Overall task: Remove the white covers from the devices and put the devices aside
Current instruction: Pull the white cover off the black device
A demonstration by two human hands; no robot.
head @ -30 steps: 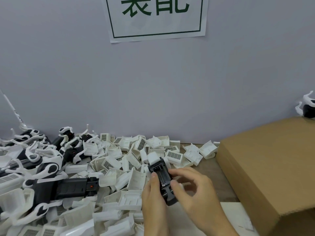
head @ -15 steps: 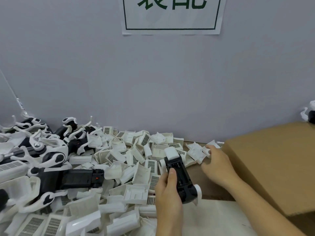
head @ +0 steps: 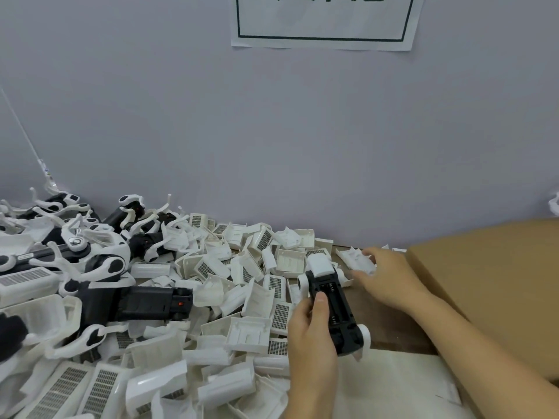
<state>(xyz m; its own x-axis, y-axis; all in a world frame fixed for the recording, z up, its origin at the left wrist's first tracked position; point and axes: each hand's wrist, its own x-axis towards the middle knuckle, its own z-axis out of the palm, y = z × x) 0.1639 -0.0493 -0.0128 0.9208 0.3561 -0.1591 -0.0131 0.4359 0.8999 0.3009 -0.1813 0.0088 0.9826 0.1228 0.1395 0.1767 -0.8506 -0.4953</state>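
Head view: a person's left hand [head: 311, 334] grips a black device [head: 335, 309] at the middle of a brown surface [head: 390, 331], fingers curled round its left side and the thumb laid on its top face. The device points away from the person, tilted slightly left, with a white cover [head: 320, 264] on its far end and white rounded parts at both ends. The right hand [head: 390, 276] reaches forward to the right of the device, its fingers loosely bent over a loose white cover [head: 357, 260] near the wall; whether the fingers actually pinch that cover or only touch it cannot be told.

Left of the hands, a deep heap of white covers [head: 242, 285] spreads across the surface to the wall, many showing dark grid labels. Farther left lies a tangle of black-and-white devices [head: 90, 252] with curved white arms, and among them a long black device [head: 142, 303] with a small red mark near its end lies flat, pointing toward the heap.

A brown cardboard box [head: 490, 291] stands at the right, just beside the right forearm. A sheet of white paper [head: 402, 385] lies on the surface at the near edge, under the left wrist. On the pale grey wall [head: 272, 131] above hangs a white sign [head: 323, 22] with a dark green border, its lettering cut off by the top of the frame.
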